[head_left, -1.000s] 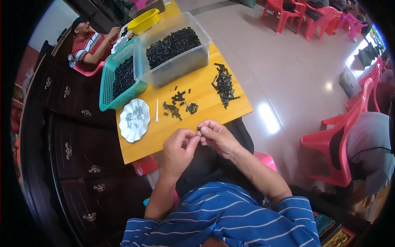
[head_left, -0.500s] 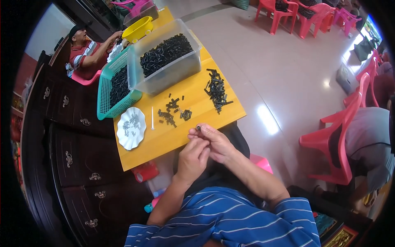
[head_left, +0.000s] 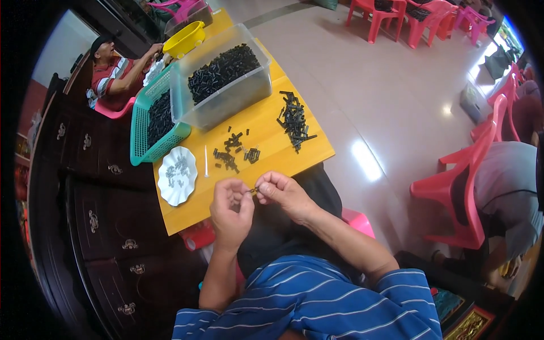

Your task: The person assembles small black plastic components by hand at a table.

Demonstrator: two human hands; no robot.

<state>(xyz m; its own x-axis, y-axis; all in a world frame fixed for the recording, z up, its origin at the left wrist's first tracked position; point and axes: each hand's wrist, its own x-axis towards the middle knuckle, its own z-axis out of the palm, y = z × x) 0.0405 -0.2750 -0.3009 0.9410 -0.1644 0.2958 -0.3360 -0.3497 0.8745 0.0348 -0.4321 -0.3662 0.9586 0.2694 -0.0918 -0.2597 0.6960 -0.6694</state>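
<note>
Just past the near edge of the wooden table (head_left: 238,180), a small dark cylindrical piece (head_left: 253,190) is pinched between the fingertips of both hands. My left hand (head_left: 231,212) grips one end with thumb and fingers. The other end is between the thumb and fingers of my right hand (head_left: 286,198); the fingers partly hide the piece. On the table ahead lie a loose group of short black tubes (head_left: 232,141) and a small cluster of pieces (head_left: 252,154). Left of these are a thin white stick (head_left: 206,161) and a scalloped white plate (head_left: 167,195) with small clear pieces.
A bigger heap of black tubes (head_left: 294,120) lies at the right. Behind stand a clear bin (head_left: 226,107) and a green basket (head_left: 144,119), both filled with black pieces, plus a yellow basket (head_left: 184,41). Another person (head_left: 116,79) works far left. A red chair (head_left: 464,187) stands right.
My hands have come apart from their overlapped position, with the left moving leftward and up. Both now pinch the small dark piece, which was held up in the right fingertips before.
</note>
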